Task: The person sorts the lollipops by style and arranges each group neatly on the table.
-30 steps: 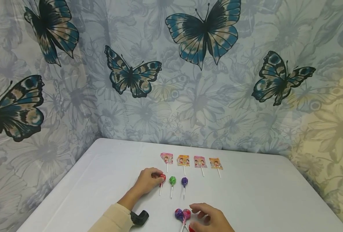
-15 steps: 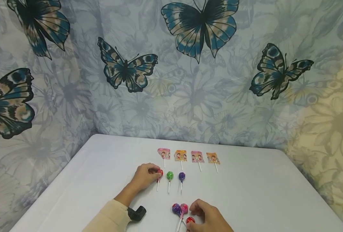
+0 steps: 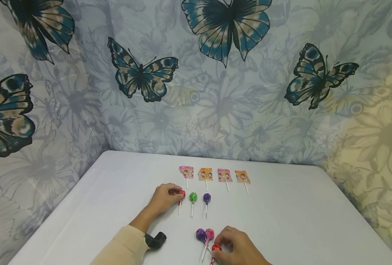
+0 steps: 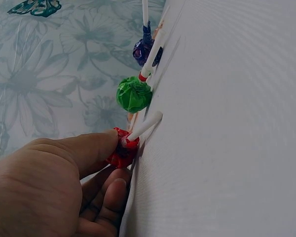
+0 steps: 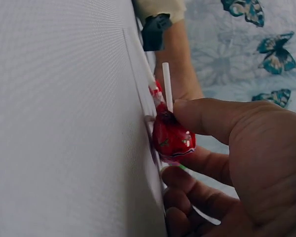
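Fingers of the left hand [image 3: 164, 198] pinch a red lollipop [image 3: 181, 193] mid-worktop [image 3: 298, 221], while the right hand [image 3: 240, 250] grips another red lollipop [image 3: 216, 247] near the front edge.

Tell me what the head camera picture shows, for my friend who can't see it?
Two hands work with lollipops on a white table: the left hand pinches a red lollipop beside a green lollipop, and the right hand holds another red one.
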